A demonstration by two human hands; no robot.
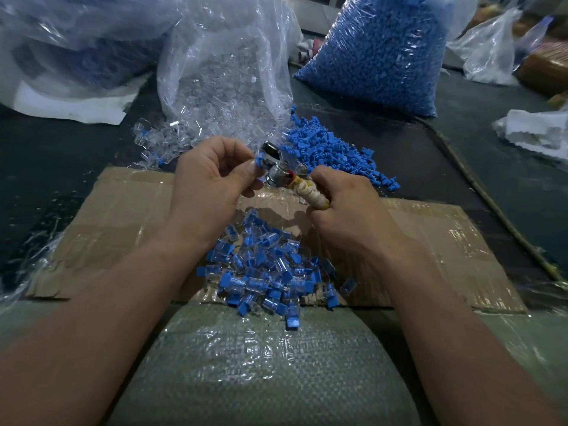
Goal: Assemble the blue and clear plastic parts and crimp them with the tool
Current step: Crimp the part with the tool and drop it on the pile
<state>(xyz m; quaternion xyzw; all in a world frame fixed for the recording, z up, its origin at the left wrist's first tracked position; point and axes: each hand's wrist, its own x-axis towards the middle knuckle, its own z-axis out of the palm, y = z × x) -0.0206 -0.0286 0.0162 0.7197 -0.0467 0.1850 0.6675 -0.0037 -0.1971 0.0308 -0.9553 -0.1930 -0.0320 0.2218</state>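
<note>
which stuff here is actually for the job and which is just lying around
For the job: left hand pinching a blue part, right hand gripping the tool, loose blue parts, bag of clear parts, assembled pile.

Lying about: crumpled white wrapping, far-right plastic bag, woven sack.

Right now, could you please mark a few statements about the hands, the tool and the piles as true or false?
1. The right hand grips the tool by its wrapped handle. True.
2. The left hand holds nothing. False: it pinches a blue part at the tool's metal head.
3. The pile of assembled pieces lies on the cardboard between the forearms. True.
4. The loose blue parts lie to the left of the left hand. False: they lie beyond the right hand.
5. The bag of clear parts stands beyond the hands. True.
</note>
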